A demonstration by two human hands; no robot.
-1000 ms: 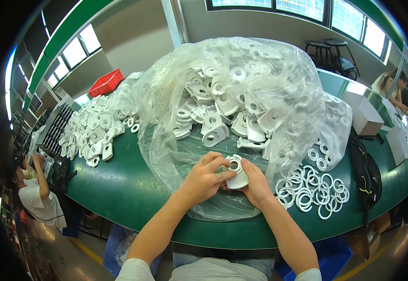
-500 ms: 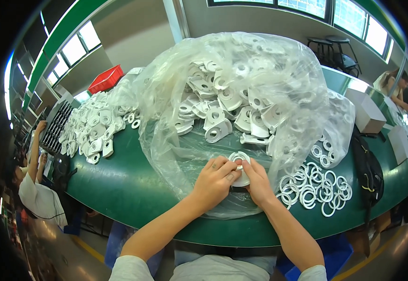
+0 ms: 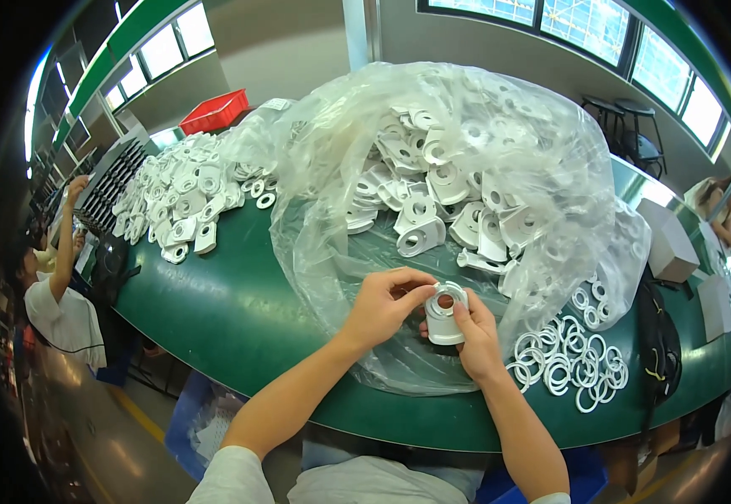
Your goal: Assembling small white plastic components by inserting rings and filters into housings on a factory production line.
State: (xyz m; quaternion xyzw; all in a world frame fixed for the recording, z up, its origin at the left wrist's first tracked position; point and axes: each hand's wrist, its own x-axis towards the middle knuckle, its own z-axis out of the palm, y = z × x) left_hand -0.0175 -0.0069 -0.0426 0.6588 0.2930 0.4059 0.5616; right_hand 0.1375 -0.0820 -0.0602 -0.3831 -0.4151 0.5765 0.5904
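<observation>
A white plastic part (image 3: 444, 329), with a round ring around a hole at one end and a curved plate at the other, is held up over the front of the clear bag. My right hand (image 3: 478, 340) grips it from the right, thumb across its face. From the left, my left hand (image 3: 389, 304) has curled fingers, with thumb and forefinger pinched at the part's upper left rim. Behind my hands, a large clear plastic bag (image 3: 315, 277) lies open with a heap of similar white parts (image 3: 420, 239) inside. Loose white rings (image 3: 557, 374) lie right of my right hand.
More white parts (image 3: 189, 202) are piled on the green table (image 3: 214, 311) at the left, near a red bin (image 3: 214, 112). A white box (image 3: 669, 239) and a black bag (image 3: 663, 336) stand at right. Blue bins sit below the table's edge. A co-worker (image 3: 63, 311) is at far left.
My left hand has eased from the part's face to its upper left rim, uncovering the ring and hole. The part now stands more upright in my right hand. The whole view has shifted slightly.
</observation>
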